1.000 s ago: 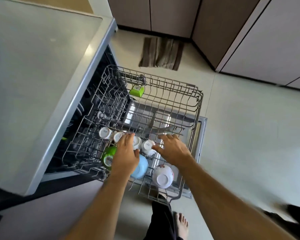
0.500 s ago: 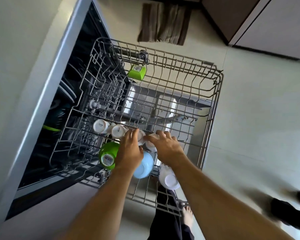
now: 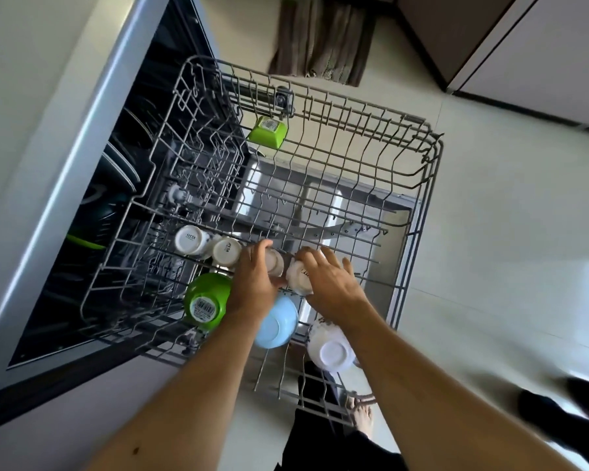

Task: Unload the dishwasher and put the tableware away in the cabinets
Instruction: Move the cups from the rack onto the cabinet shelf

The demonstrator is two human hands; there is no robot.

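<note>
- Over the open dishwasher door, the pulled-out wire rack held upturned tableware along its near side.
- Below the hands sat a green bowl, a blue bowl and a white bowl.
- Each hand's grip curled round a white cup: left hand on one cup, right hand on its neighbour.
- Two more cups stood just left.

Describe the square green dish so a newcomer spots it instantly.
Start at the pulled-out wire rack of the dishwasher. Along its far edge, away from both hands, one small green dish sits upside down, alone. It is square and barcoded; the green bowl near the cups is round.
</note>
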